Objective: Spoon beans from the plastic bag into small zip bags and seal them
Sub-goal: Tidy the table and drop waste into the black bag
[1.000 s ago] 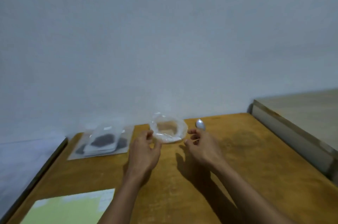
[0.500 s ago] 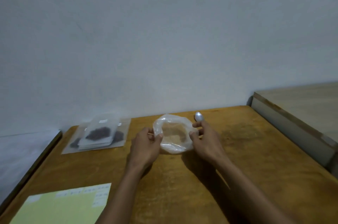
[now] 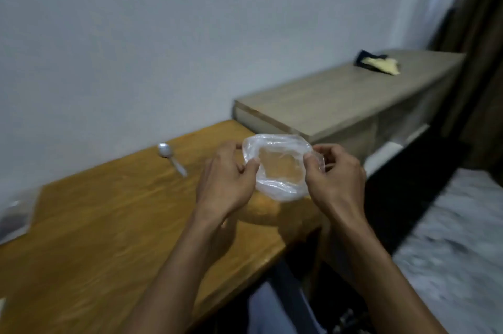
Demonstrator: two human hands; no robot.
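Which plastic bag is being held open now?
The clear bag, gripped by left hand and right hand; the bags at far left lie untouched.

Left hand (image 3: 227, 181) and right hand (image 3: 336, 179) raised — each grip pinching.

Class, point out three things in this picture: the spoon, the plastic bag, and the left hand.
spoon (image 3: 165, 149), head view, on its bowl.
plastic bag (image 3: 277, 189), head view, on its crumpled lower wall.
left hand (image 3: 226, 184), head view, on the back of the hand.
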